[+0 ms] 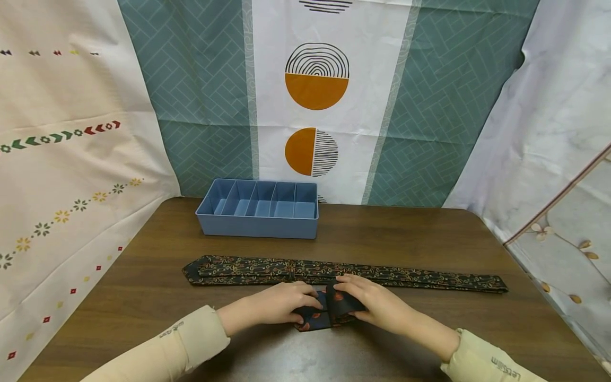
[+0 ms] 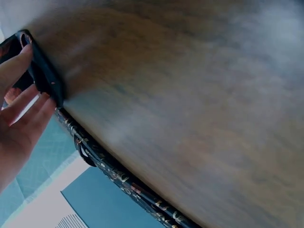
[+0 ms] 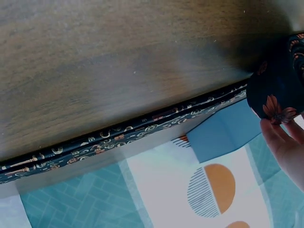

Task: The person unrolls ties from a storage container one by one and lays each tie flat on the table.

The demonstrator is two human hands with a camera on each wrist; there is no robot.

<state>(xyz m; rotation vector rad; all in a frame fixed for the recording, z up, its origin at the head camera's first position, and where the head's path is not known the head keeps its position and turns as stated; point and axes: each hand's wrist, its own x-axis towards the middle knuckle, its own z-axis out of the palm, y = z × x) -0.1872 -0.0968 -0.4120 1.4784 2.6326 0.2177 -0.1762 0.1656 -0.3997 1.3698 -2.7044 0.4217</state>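
Brown tabletop (image 1: 406,233) supports a floral tie (image 1: 345,305), left hand (image 1: 281,303) and right hand (image 1: 379,306) fingers curled around it, seemingly keeping it coiled.

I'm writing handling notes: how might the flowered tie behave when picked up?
The flowered tie is probably floppy: its cloth bends round into a roll. It looks light, being just layered fabric. It may unroll if lifted by one end; no fastening shows.

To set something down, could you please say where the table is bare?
Bare: right of the blue organizer, behind the long tie; and between that tie and the left sleeve. Crowded: around the left hand, right hand and rolled cloth.
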